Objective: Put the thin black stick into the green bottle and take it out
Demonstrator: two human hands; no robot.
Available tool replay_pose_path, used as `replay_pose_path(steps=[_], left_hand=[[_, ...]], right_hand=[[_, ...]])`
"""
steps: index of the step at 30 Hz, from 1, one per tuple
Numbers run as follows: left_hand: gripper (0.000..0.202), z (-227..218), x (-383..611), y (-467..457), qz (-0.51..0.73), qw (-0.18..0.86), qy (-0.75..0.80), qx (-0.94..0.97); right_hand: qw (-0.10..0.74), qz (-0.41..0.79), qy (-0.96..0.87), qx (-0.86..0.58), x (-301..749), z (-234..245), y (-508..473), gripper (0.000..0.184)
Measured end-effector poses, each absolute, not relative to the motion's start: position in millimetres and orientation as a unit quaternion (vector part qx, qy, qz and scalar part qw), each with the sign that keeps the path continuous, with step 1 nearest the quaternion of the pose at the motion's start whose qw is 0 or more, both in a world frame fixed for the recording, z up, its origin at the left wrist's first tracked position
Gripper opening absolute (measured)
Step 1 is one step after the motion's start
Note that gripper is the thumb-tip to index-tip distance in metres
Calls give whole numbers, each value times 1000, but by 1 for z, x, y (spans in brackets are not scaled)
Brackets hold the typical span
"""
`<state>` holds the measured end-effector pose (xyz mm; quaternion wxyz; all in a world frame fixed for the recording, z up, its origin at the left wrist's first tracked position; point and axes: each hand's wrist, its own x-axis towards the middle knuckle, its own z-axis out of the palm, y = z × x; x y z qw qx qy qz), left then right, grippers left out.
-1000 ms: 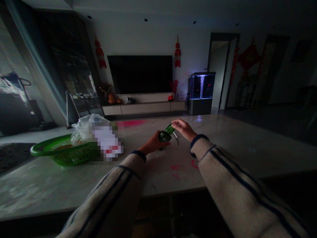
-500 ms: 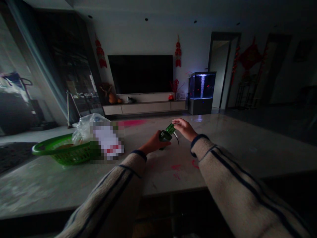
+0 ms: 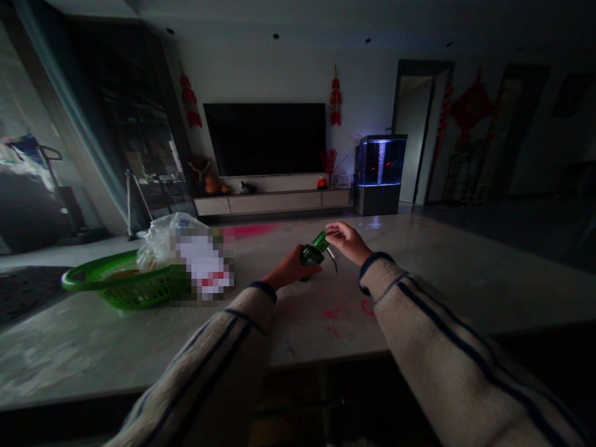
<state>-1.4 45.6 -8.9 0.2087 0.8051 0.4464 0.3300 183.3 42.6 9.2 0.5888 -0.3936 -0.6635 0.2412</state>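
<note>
Dark green, the rounded item (image 3: pixel 311 254) is located between both hands, over the pale tabletop (image 3: pixel 419 279). Left hand (image 3: pixel 286 268): fingers and thumb are clamped around the item's body, apparently to steady it. Right hand (image 3: pixel 348 239): fingers lie close together at the far end of a lighter green part (image 3: pixel 320 240), which slants up from the item. This placement appears to let one hand brace while the other handles the upper end. Whether the right fingertips pinch the part or only touch it cannot be told; the thumb is not clearly visible.

A small white piece (image 3: pixel 331 252) with a thin dark tip shows beneath the right hand; its attachment is unclear. Whether the item's base contacts the tabletop is also unclear, since the left hand covers much of it.

Well to the left, a green basket (image 3: pixel 74 282) bears a clear plastic bag (image 3: pixel 156 245). Pixelation obscures a whitish object (image 3: pixel 202 264) beside them. Low light conceals the area under the tabletop.
</note>
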Motion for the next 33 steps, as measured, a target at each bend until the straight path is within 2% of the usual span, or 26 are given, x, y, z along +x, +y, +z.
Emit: replay_pose_path(steps=[16, 25, 33], left_hand=[[60, -8, -2, 45, 325, 199, 460, 802], [57, -10, -2, 48, 354, 226, 463, 781], [60, -21, 0, 59, 432, 315, 460, 709]], right_hand=[[640, 274, -601, -392, 187, 14, 46, 27], [643, 272, -596, -398, 188, 15, 43, 26], [642, 271, -594, -401, 188, 14, 44, 25]])
